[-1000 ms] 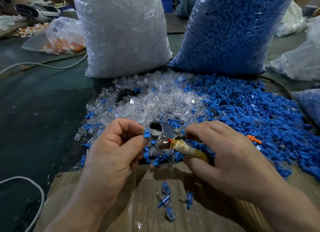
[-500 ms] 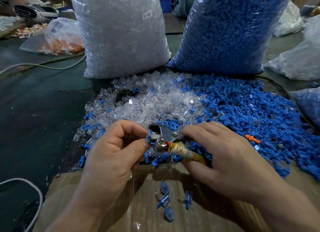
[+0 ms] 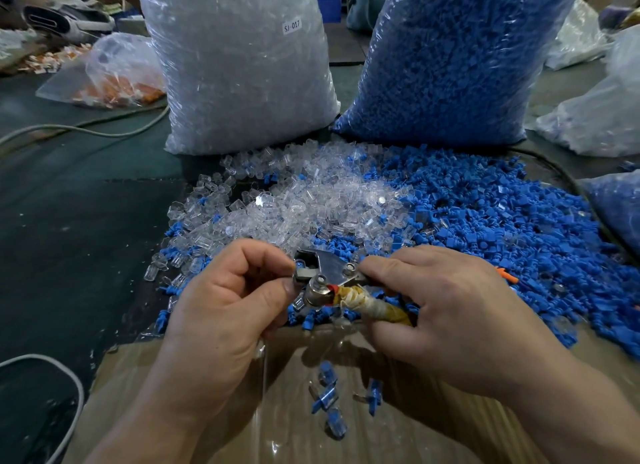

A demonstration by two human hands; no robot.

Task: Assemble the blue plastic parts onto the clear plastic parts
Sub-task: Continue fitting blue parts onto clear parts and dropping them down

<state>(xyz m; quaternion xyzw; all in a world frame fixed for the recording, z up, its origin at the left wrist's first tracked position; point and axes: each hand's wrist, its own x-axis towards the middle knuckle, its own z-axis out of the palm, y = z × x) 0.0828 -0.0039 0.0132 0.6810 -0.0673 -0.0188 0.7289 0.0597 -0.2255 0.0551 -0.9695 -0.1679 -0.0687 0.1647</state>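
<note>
One small part (image 3: 299,265), only a sliver of blue and clear showing, sits at the mouth of a metal hand tool (image 3: 327,267) in the middle of the view. The left hand (image 3: 221,311) pinches it between thumb and forefinger, with the other fingers curled in. The right hand (image 3: 450,318) is clamped around the tool's tape-bound handle (image 3: 370,307), its forefinger lying against the metal head. At 6 o'clock from the tool, a few joined blue-and-clear pieces (image 3: 327,397) lie on cardboard (image 3: 166,411). At 12 o'clock spreads a heap of loose clear parts (image 3: 311,203), and it merges at 2 o'clock into a heap of loose blue parts (image 3: 502,221). Behind the heaps stand two full bags, the clear sack (image 3: 239,65) at 11 o'clock and the blue sack (image 3: 450,58) at 1 o'clock. One orange piece (image 3: 507,275) lies in the blue heap at 3 o'clock. A pale cable (image 3: 74,391) loops at 8 o'clock.
</note>
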